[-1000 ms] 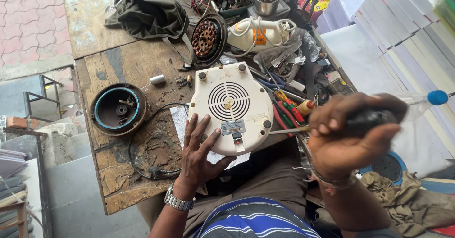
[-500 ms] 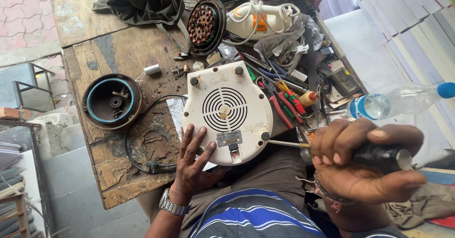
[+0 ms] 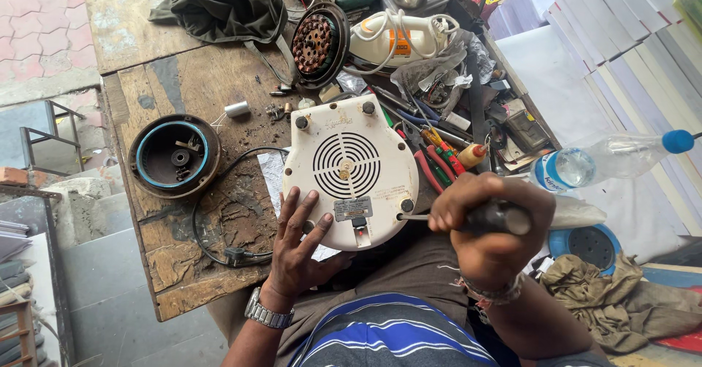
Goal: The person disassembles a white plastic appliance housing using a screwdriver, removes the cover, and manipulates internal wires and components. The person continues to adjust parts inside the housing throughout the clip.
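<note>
- I have a single view, from the camera worn on the person's head; no second view overlaps it.
- It looks almost straight down, over the striped blue shirt (image 3: 395, 334) at the bottom edge.
- It sits close above the worn wooden workbench (image 3: 183, 89), which fills the middle.
- The pink paved floor (image 3: 36, 23) shows at upper left.

The person wears a blue shirt (image 3: 395, 334) with white and dark stripes, at six o'clock. The left hand (image 3: 300, 246) has a silver metal watch (image 3: 267, 313) on its wrist. The right hand (image 3: 490, 224) has a thin thread band (image 3: 490, 290) at its wrist. Both forearms are bare.
</note>
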